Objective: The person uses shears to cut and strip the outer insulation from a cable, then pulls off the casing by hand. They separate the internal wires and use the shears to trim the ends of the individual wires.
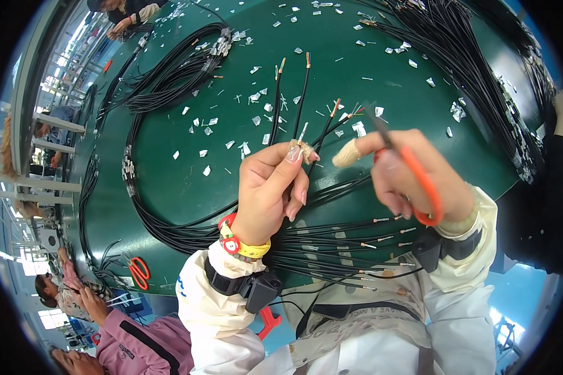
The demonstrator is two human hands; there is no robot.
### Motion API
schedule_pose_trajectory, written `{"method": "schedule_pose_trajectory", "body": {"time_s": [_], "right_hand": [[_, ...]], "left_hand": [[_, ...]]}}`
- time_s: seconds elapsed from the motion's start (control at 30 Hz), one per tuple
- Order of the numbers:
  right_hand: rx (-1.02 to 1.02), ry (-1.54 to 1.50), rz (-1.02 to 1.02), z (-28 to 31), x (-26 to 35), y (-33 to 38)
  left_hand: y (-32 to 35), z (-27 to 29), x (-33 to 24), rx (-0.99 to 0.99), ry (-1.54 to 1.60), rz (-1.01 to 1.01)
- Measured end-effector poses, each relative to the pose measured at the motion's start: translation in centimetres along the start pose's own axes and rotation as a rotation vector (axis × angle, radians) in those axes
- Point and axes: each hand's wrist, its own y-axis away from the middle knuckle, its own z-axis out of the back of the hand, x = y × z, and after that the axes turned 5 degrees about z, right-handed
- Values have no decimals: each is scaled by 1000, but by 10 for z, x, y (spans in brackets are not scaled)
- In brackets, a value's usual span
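Over the middle of the green table, my left hand point(264, 186) pinches a black cable near its stripped end point(303, 132), the pale tip pointing up between thumb and forefinger. My right hand point(441, 169) is a little to the right, closed on orange-handled scissors point(423, 187). Their dark blades point up and away, blurred by motion and apart from the cable. Pale finger cots cover a fingertip on each hand. Several loose black cables point(301, 100) with bared coloured wires lie just beyond my left hand. A bunch of black cables point(331, 242) runs beneath my wrists.
Foil scraps litter the green table point(369, 69). A coiled cable bundle point(187, 75) lies far left, a thick bundle point(463, 75) far right. Another pair of orange scissors point(139, 273) rests at the left edge. A person in a pink top point(137, 344) sits left; others work beyond.
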Motion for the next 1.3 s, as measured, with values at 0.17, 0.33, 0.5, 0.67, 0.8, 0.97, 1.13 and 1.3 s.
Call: {"method": "schedule_pose_trajectory", "body": {"time_s": [0.17, 0.33, 0.5, 0.67, 0.8, 0.97, 1.13, 1.3], "right_hand": [[-166, -351, 154, 15, -8, -2], [-614, 437, 355, 22, -24, -19], [-486, 1536, 537, 12, -36, -28], [-433, 1664, 438, 5, -36, -24], [-427, 1695, 407, 1, -37, -24], [-418, 1715, 412, -1, -37, -24], [-398, 1762, 400, -4, -37, -23], [-378, 1777, 390, -4, -37, -21]], "left_hand": [[-4, -3, -1, -4, 0, 30], [-8, -4, 2, 8, 3, 73], [-7, -5, 2, -19, -34, 117], [-6, -8, 2, -53, -100, 125], [-5, -8, 2, -39, -123, 120], [-5, -10, 1, -35, -134, 125], [-4, -9, 0, -45, -137, 131], [-7, -8, 0, -40, -145, 136]]}}
